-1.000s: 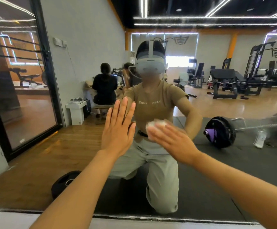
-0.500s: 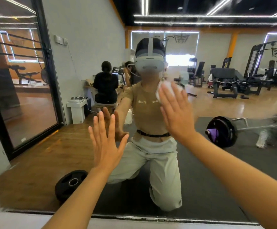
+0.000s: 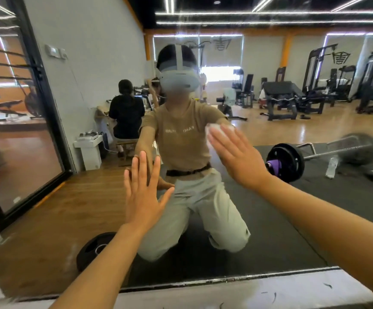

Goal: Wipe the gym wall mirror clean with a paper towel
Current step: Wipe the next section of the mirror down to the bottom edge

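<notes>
- Fingers point(image 3: 222, 139) of my right hand point(image 3: 236, 157) lie straight and flat, pressing the paper towel point(image 3: 212, 130) against the glass at about chest height of my reflection; nothing is curled round the wad — it is only pinned under the fingertips, a white edge showing above and to the left of them.
- Mirror point(image 3: 314, 208), largest item: it fills nearly the whole view, its lower edge meeting a pale ledge point(image 3: 259, 288) near my forearms. Only a small patch of this surface is under the towel. I judge most of the pane still to be wiped.
- Condition of the glass, as far as it shows: faint vertical streaks near the top centre, and a hazy, smeared zone at the right over the reflected barbell point(image 3: 285, 161). Whether the haze is dirt, wet film or blur from motion I cannot tell. The left part looks clearer, but I cannot confirm it is finished.
- Left hand point(image 3: 143, 195): open, fingers straight and slightly spread, palm set flat toward the glass below and left of the towel, meeting its own reflection — a brace, I judge, holding nothing.
- Estimate: mid-task. Central area in work; upper band, right side and bottom strip appear left to do.
- Smallest: dark flecks on the ledge, not part of the job.
</notes>
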`<state>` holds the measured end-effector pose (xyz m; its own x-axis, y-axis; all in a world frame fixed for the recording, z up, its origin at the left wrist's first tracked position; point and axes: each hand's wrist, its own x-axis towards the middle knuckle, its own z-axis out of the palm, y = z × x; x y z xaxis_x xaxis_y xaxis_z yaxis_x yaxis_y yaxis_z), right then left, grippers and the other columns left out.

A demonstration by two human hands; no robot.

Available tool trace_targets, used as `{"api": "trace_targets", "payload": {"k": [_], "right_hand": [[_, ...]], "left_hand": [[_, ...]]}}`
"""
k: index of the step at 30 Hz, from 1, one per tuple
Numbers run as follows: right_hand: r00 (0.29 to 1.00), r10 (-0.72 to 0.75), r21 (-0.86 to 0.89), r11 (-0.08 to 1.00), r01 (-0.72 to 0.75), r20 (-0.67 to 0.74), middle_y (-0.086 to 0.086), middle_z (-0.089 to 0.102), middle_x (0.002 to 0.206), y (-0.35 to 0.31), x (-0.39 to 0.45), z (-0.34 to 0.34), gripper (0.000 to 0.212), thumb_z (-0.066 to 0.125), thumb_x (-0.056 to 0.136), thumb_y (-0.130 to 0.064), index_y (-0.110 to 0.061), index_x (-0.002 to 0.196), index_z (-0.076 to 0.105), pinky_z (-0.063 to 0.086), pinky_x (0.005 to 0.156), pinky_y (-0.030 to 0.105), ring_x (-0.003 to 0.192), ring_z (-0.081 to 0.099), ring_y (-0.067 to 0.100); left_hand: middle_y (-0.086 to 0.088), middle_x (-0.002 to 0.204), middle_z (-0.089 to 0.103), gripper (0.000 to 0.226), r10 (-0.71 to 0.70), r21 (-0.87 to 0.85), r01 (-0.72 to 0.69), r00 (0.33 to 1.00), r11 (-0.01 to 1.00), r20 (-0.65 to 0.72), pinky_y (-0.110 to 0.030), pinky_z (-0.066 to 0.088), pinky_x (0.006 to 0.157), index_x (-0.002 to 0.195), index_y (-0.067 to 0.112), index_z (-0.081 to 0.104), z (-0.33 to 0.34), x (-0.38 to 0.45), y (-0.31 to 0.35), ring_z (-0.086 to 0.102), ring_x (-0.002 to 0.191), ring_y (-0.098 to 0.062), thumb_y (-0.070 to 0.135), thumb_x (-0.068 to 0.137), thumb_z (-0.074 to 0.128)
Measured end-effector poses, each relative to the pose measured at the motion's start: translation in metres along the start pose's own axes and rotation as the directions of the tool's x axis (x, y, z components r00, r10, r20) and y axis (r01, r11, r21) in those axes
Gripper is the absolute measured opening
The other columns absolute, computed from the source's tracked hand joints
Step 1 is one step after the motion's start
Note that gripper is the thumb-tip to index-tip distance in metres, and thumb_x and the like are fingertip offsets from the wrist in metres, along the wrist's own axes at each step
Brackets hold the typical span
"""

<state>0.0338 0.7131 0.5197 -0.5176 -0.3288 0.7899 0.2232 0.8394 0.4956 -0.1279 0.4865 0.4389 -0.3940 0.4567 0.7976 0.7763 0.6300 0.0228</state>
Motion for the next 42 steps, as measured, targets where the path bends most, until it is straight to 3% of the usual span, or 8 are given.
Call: {"api": "trace_targets", "payload": {"k": [4, 7, 13, 22, 27, 34, 39, 42], "right_hand": [[0.861, 0.471, 0.225, 0.875, -0.429, -0.193, 0.020, 0.028, 0.160, 0.009, 0.096, -0.017, 0.050, 0.041, 0.104, -0.006, -0.001, 0.153, 0.031, 0.001, 0.124, 0.042, 0.150, 0.019, 0.039], [0.819, 0.521, 0.240, 0.849, -0.470, -0.241, 0.018, 0.028, 0.160, -0.013, 0.097, -0.006, 0.050, 0.042, 0.104, -0.005, -0.001, 0.153, 0.032, 0.004, 0.125, 0.047, 0.150, 0.018, 0.038], [0.994, 0.109, 0.147, 0.984, -0.105, -0.017, 0.002, 0.014, 0.166, -0.086, -0.032, 0.044, 0.063, 0.044, 0.097, -0.009, -0.013, 0.157, 0.024, 0.004, 0.124, 0.046, 0.154, 0.012, 0.029], [0.915, -0.341, 0.010, 0.938, 0.347, 0.214, 0.000, 0.014, 0.166, -0.083, -0.080, 0.049, 0.061, 0.041, 0.098, -0.008, -0.014, 0.156, 0.025, 0.006, 0.126, 0.037, 0.153, 0.015, 0.020], [0.999, -0.021, 0.034, 0.999, 0.022, -0.032, 0.013, 0.029, 0.161, -0.038, 0.038, 0.011, 0.062, 0.050, 0.094, 0.001, -0.005, 0.153, 0.033, 0.013, 0.125, 0.046, 0.151, 0.020, 0.032], [0.903, 0.348, 0.157, 0.935, -0.317, -0.251, 0.019, 0.030, 0.159, -0.043, 0.112, 0.004, 0.052, 0.043, 0.101, -0.010, 0.000, 0.151, 0.036, 0.003, 0.125, 0.046, 0.149, 0.019, 0.038], [0.995, -0.085, 0.039, 0.995, 0.087, -0.042, 0.010, 0.027, 0.162, -0.124, 0.012, 0.059, 0.055, 0.034, 0.097, -0.012, -0.012, 0.151, 0.037, 0.010, 0.124, 0.047, 0.152, 0.015, 0.030], [0.888, -0.404, -0.080, 0.900, 0.429, 0.219, 0.005, 0.006, 0.168, -0.156, -0.047, 0.082, 0.073, 0.035, 0.086, -0.014, -0.015, 0.157, 0.022, -0.002, 0.125, 0.044, 0.154, 0.001, 0.028]], "left_hand": [[-0.011, 0.167, -0.015, 0.093, 0.008, -0.034, -0.009, 1.000, 0.999, -0.005, -0.046, -0.009, 0.122, 0.161, 0.023, -0.006, 0.002, -0.002, 0.002, -0.012, 0.154, -0.028, 0.059, 0.097, 0.050], [-0.011, 0.167, -0.012, 0.089, 0.063, -0.024, -0.063, 0.998, 0.998, -0.005, -0.047, -0.004, 0.122, 0.161, 0.023, -0.004, -0.003, -0.004, -0.006, -0.010, 0.154, -0.027, 0.056, 0.097, 0.048], [-0.009, 0.168, -0.010, 0.088, 0.159, -0.004, -0.159, 0.987, 0.987, 0.002, -0.042, -0.002, 0.122, 0.161, 0.023, 0.000, -0.005, -0.005, -0.027, -0.006, 0.155, -0.024, 0.051, 0.096, 0.052], [-0.009, 0.169, -0.002, 0.080, 0.220, 0.010, -0.219, 0.975, 0.976, -0.024, -0.037, -0.006, 0.125, 0.161, 0.019, 0.009, 0.001, -0.011, -0.040, 0.000, 0.155, -0.025, 0.051, 0.097, 0.044], [-0.008, 0.169, 0.000, 0.079, 0.216, 0.030, -0.215, 0.976, 0.976, -0.036, -0.038, -0.001, 0.126, 0.161, 0.016, 0.011, -0.001, -0.013, -0.046, 0.002, 0.155, -0.023, 0.045, 0.098, 0.049], [-0.007, 0.169, -0.001, 0.077, 0.185, 0.008, -0.185, 0.982, 0.983, -0.030, -0.036, -0.005, 0.125, 0.161, 0.016, 0.014, -0.011, -0.017, -0.055, 0.001, 0.155, -0.023, 0.040, 0.098, 0.051], [-0.009, 0.168, -0.005, 0.072, 0.005, -0.076, -0.010, 0.998, 0.997, -0.067, -0.034, -0.010, 0.124, 0.161, 0.016, 0.013, -0.017, -0.020, -0.074, -0.004, 0.155, -0.025, 0.043, 0.098, 0.038], [-0.010, 0.168, -0.006, 0.073, 0.057, -0.043, -0.059, 0.998, 0.997, -0.038, -0.035, -0.010, 0.124, 0.161, 0.015, 0.012, -0.015, -0.023, -0.081, -0.006, 0.155, -0.025, 0.042, 0.098, 0.037]]}}
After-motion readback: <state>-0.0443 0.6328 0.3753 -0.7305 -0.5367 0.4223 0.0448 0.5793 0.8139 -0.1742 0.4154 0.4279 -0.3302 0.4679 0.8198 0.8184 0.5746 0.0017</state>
